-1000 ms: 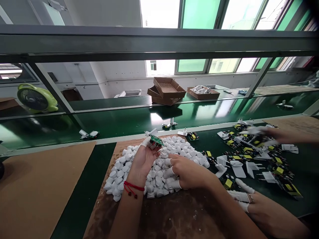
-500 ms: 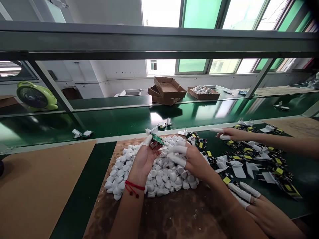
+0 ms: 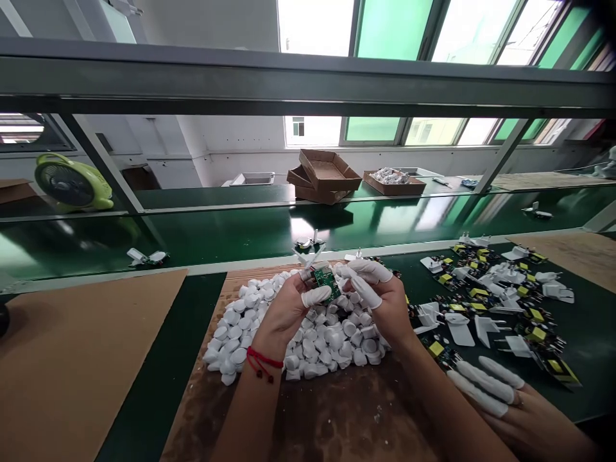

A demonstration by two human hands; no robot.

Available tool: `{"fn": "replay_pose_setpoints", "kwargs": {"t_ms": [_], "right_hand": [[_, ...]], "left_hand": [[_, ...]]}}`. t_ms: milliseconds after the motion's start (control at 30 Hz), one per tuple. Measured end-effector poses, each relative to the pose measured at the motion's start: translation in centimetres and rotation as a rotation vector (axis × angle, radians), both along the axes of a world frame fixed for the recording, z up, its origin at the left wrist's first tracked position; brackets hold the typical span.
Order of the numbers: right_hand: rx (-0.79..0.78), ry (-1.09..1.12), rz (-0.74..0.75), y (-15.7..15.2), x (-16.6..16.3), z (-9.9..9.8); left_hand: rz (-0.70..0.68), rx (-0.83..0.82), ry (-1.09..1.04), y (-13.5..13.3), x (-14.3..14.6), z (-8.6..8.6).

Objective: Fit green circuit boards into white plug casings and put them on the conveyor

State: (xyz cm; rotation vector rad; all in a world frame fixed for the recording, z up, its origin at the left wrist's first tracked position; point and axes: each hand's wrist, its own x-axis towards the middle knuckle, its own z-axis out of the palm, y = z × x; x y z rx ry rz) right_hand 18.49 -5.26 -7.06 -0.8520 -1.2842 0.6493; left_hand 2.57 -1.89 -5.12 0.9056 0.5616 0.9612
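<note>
My left hand point(image 3: 287, 307), with white finger cots and a red string at the wrist, grips a small green circuit board point(image 3: 324, 280) over a heap of white plastic caps point(image 3: 308, 324). My right hand point(image 3: 380, 296), also in finger cots, is closed at the board's right side, its fingertips pinched by the board; what they pinch is too small to make out. Both hands hover above the heap on a brown cardboard sheet point(image 3: 337, 417).
Circuit boards and white plug parts point(image 3: 486, 301) lie scattered on the green table to the right. Another person's hand point(image 3: 510, 398) rests at the lower right. A green conveyor belt point(image 3: 231, 237) carries loose parts. Cardboard trays point(image 3: 327, 174) and a green fan point(image 3: 72, 186) stand behind.
My right hand has come up from the cap heap to the board, and both hands shifted slightly right. The other person's arm reaching across the right side has withdrawn.
</note>
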Motion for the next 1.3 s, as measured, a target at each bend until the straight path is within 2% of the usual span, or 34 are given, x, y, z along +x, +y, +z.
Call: {"fn": "replay_pose_setpoints", "kwargs": {"t_ms": [200, 500, 633, 700, 767, 900, 1000, 1067, 1167, 1300], "right_hand": [[0.141, -0.119, 0.035, 0.0, 0.5, -0.4], [0.234, -0.41, -0.055, -0.5, 0.1, 0.2], [0.201, -0.347, -0.004, -0.4, 0.2, 0.1], [0.105, -0.309, -0.028, -0.1, 0.2, -0.2], [-0.023, -0.265, -0.001, 0.1, 0.1, -0.4], [-0.164, -0.203, 0.282, -0.3, -0.6, -0.2], [-0.163, -0.165, 0.386, -0.9, -1.3, 0.2], [-0.158, -0.077, 0.395, -1.1, -1.8, 0.2], [-0.127, 0.041, 0.345, -1.2, -2.4, -0.2], [-0.113, 0.085, 0.277, -1.2, -2.7, -0.8]], "left_hand": [[0.028, 0.037, 0.029, -0.2, 0.1, 0.1], [0.005, 0.084, 0.003, -0.7, 0.2, 0.9], [0.054, 0.117, 0.069, -0.6, 0.1, 0.7], [0.093, 0.133, 0.097, -0.6, 0.0, 0.5], [0.056, 0.158, 0.076, -0.6, -0.1, 0.5], [-0.049, 0.182, 0.028, -0.6, -0.3, 0.6], [-0.011, 0.179, 0.03, -0.7, -0.5, 0.5], [-0.003, 0.17, 0.03, -0.7, -0.6, 0.4], [-0.081, 0.172, 0.031, -0.9, -0.8, 0.2], [-0.15, 0.177, 0.065, -1.0, -1.2, 0.2]]}}
